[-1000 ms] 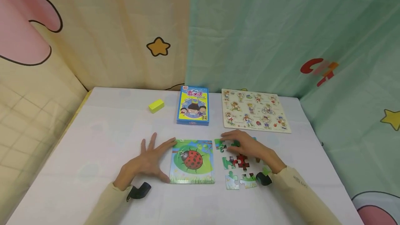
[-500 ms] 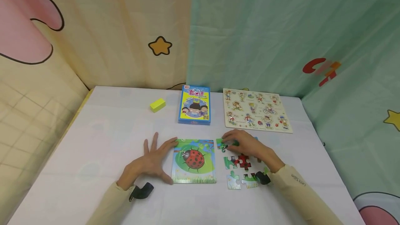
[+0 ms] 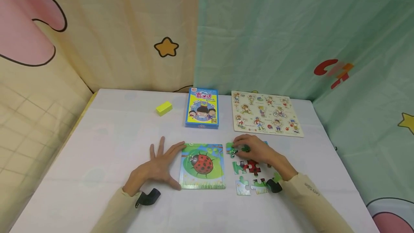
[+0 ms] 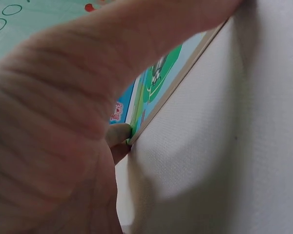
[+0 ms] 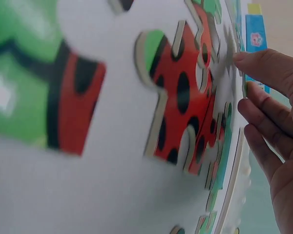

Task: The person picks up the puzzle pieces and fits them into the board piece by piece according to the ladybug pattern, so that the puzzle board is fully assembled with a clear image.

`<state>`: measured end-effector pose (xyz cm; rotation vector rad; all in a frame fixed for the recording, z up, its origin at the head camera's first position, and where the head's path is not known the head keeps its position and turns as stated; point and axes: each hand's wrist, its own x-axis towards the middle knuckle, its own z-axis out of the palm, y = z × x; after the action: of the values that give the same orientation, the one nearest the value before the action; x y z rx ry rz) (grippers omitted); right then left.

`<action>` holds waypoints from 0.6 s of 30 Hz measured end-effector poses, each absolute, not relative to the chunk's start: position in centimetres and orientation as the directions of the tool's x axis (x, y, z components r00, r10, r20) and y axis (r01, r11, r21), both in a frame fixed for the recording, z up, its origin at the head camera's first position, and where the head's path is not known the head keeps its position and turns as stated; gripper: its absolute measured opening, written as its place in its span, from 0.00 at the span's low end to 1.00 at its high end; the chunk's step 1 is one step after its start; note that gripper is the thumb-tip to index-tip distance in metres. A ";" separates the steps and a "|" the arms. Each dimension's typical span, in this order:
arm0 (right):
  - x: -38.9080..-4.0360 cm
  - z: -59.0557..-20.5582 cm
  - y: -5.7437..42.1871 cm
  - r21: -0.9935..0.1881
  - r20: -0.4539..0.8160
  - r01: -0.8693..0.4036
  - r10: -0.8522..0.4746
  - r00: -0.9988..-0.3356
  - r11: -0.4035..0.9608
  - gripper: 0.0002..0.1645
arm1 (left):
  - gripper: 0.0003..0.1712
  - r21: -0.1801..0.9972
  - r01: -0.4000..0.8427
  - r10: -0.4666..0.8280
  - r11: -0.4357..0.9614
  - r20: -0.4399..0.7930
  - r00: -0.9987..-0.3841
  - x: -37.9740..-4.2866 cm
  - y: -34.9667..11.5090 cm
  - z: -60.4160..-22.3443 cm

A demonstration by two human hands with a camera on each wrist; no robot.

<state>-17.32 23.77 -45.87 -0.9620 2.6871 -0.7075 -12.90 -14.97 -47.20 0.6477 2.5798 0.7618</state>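
A square puzzle board (image 3: 202, 182) with a ladybird picture lies flat in the middle of the table. My left hand (image 3: 158, 170) spreads beside it, thumb at its lower left corner and straight fingertips at its upper left corner; the left wrist view shows its edge between them. To the right, my right hand (image 3: 257, 150) pinches a green puzzle piece (image 3: 230, 148) by its edge between thumb and fingers. In the right wrist view a red spotted puzzle piece (image 5: 178, 97) lies close by. Some pieces are partly hidden under the right hand.
Several loose puzzle pieces, among them a grassy piece (image 3: 242, 187), lie right of the board. Behind stand a yellow block (image 3: 164, 108), a blue and yellow card box (image 3: 202, 109) and a wooden figure board (image 3: 266, 114). Curtains rise behind the white table (image 3: 106, 136).
The head view has shifted slightly. The fingers of my right hand have tipped the green piece a little; my left hand keeps its place at the board.
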 end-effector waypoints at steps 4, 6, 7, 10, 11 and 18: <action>-17.3 -45.9 23.2 -0.505 0.022 -0.588 -0.672 -0.741 0.631 0.16 | 0.76 0.580 0.323 0.525 0.748 -0.218 -0.823 -12.9 -14.9 -47.3; -17.3 -45.9 22.7 -0.508 0.032 -0.595 -0.677 -0.735 0.622 0.16 | 0.76 0.579 0.326 0.528 0.748 -0.221 -0.820 -12.9 -14.9 -47.4; -17.3 -45.9 22.5 -0.509 0.035 -0.599 -0.681 -0.731 0.618 0.15 | 0.76 0.577 0.327 0.529 0.748 -0.221 -0.819 -12.9 -14.9 -47.4; -17.5 -45.8 21.7 -0.517 0.028 -0.597 -0.685 -0.728 0.613 0.15 | 0.77 0.573 0.331 0.531 0.750 -0.223 -0.817 -12.9 -14.9 -47.4; -17.6 -45.8 21.5 -0.518 0.025 -0.598 -0.688 -0.725 0.612 0.15 | 0.77 0.571 0.332 0.531 0.751 -0.223 -0.817 -12.9 -15.0 -47.4; -17.7 -45.3 19.5 -0.514 0.012 -0.608 -0.704 -0.710 0.605 0.15 | 0.78 0.571 0.320 0.526 0.756 -0.238 -0.817 -12.9 -14.9 -47.2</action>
<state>-17.75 19.47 -45.26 -1.0911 2.6389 -0.7372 -12.89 -14.93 -47.19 0.6464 2.5666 0.7353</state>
